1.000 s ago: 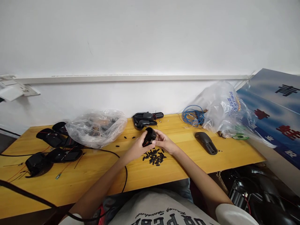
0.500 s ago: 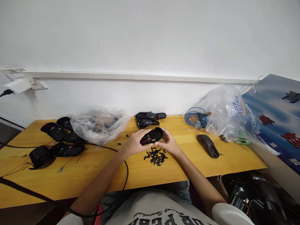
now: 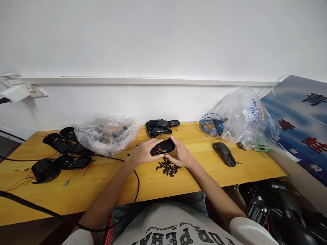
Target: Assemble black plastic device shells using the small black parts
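Observation:
Between my hands, above the table, is a black hollow plastic shell (image 3: 167,146) with a red wire inside, its open side facing up toward me. My left hand (image 3: 141,152) grips the left end, fingers over the far rim and thumb along the near side. At the right end, my right hand (image 3: 184,154) closes round the shell with fingers at the far edge and thumb at the near one. Just below lies a loose pile of small black pieces (image 3: 168,168); my right thumb and palm hide part of it.
Several black shells with wires (image 3: 73,162) lie at left beside a clear plastic bag (image 3: 107,134). More black housings (image 3: 159,127) sit by the wall. To the right are a blue wire coil (image 3: 211,125), a black housing (image 3: 224,153) and another bag (image 3: 245,115). A black cable (image 3: 30,205) crosses the left.
The shell has shifted slightly left and tipped flatter. My right hand has turned, its fingers now reaching over the shell's far edge. The whole view has moved a little.

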Demonstrator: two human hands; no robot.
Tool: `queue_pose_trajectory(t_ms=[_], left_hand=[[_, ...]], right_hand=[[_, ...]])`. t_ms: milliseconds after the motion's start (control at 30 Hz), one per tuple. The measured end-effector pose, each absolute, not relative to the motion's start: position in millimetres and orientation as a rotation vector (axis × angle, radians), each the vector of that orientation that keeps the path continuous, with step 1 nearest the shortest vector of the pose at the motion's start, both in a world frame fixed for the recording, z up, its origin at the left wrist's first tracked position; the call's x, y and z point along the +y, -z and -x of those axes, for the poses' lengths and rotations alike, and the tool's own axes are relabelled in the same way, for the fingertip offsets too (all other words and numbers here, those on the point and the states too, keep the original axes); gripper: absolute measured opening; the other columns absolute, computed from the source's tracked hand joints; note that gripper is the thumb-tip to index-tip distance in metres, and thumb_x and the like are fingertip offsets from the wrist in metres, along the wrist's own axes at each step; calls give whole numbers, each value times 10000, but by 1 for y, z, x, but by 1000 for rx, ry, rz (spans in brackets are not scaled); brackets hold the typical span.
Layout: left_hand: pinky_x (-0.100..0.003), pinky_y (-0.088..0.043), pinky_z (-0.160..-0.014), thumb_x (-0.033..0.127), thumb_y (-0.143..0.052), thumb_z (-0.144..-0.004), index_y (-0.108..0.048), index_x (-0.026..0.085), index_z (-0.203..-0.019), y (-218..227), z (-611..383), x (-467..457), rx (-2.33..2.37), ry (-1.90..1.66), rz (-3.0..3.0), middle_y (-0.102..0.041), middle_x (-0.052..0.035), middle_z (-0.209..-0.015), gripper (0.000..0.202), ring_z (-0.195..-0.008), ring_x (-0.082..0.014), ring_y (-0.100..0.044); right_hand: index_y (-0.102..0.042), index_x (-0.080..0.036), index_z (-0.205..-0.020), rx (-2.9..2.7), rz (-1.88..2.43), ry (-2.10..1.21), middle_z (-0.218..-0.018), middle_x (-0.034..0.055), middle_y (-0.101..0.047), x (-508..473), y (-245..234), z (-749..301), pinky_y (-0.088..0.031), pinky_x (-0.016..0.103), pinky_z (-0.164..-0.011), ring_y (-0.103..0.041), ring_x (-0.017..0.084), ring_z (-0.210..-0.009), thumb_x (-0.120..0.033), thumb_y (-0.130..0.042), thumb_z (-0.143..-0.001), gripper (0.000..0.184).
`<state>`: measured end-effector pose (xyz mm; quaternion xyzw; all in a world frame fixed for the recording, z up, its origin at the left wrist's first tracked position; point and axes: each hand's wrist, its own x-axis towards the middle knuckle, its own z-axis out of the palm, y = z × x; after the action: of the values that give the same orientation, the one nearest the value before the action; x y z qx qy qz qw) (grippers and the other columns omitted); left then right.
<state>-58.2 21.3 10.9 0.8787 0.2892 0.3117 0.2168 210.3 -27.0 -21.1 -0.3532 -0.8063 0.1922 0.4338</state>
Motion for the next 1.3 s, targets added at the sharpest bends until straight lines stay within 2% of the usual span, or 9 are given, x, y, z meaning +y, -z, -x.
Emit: queue_pose_trajectory(t_ms=[233, 367, 467, 600, 867, 1000, 1100, 1167, 1300], left_hand=[[-436, -631, -1097, 482, -808, -940, -647, 227, -1538, -13, 56, 15, 765, -844, -2457, -759, -153, -1372, 670, -1226, -328, -772], [-438, -633, -1096, 439, -792, -896, -663, 230, -1506, -13, 52, 10, 779, -842, -2428, -766, -149, -1362, 658, -1221, -330, -772], [-441, -646, -1052, 389, -774, -851, -684, 233, -1459, -12, 48, 5, 737, -821, -2369, -791, -135, -1299, 634, -1155, -325, -786], [-444, -650, -1011, 354, -745, -845, -713, 229, -1396, -11, 40, -2, 727, -908, -2293, -815, -126, -1258, 566, -1119, -325, -796], [-419, -663, -927, 388, -714, -925, -777, 179, -1222, -7, 25, -7, 821, -982, -1971, -841, -113, -1131, 368, -988, -294, -808], [-422, -667, -924, 349, -712, -931, -770, 184, -1216, -8, 23, -6, 867, -975, -2009, -837, -104, -1118, 334, -984, -291, -804], [-459, -643, -1053, 309, -740, -916, -718, 209, -1363, -6, 22, -4, 960, -1065, -2147, -805, -127, -1270, 459, -1144, -316, -784], [-477, -621, -1115, 304, -744, -925, -659, 224, -1461, -3, 21, -4, 1036, -1097, -2225, -764, -143, -1368, 548, -1257, -333, -750], [-498, -609, -1135, 299, -736, -939, -604, 228, -1496, 3, 17, -7, 1109, -1091, -2278, -727, -152, -1408, 577, -1310, -348, -720]], right_hand=[[-363, -259, -1708, -1971, 828, -420, -1544, 212, -605, -30, 26, -209, -523, 638, -1218, -625, 416, -1423, -308, -794, -967, 858], [-417, -261, -1634, -1897, 876, -512, -1447, 193, -600, -31, 34, -205, -489, 661, -1228, -599, 427, -1387, -397, -836, -901, 855], [-382, -277, -1591, -1837, 853, -572, -1390, 171, -568, -34, 39, -199, -462, 673, -1229, -573, 429, -1363, -480, -835, -870, 876], [-300, -290, -1578, -1755, 808, -622, -1389, 159, -501, -40, 39, -190, -482, 622, -1198, -560, 387, -1325, -513, -731, -962, 784], [-321, -302, -1558, -1542, 956, -842, -1400, 132, -485, -44, 34, -179, -479, 519, -1217, -551, 331, -1337, -673, -607, -1043, 696], [-273, -284, -1634, -1532, 946, -933, -1471, 153, -484, -37, 31, -180, -427, 536, -1281, -521, 338, -1418, -639, -636, -1030, 788], [-244, -283, -1682, -1447, 967, -1008, -1577, 152, -467, -33, 30, -177, -333, 546, -1362, -433, 343, -1547, -571, -666, -1002, 851], [-272, -300, -1682, -1360, 1004, -1054, -1587, 127, -501, -32, 30, -172, -312, 544, -1378, -442, 326, -1546, -511, -652, -995, 812], [-396, -312, -1625, -1261, 1083, -1017, -1474, 91, -616, -32, 32, -164, -347, 531, -1359, -520, 299, -1454, -425, -601, -993, 674]])
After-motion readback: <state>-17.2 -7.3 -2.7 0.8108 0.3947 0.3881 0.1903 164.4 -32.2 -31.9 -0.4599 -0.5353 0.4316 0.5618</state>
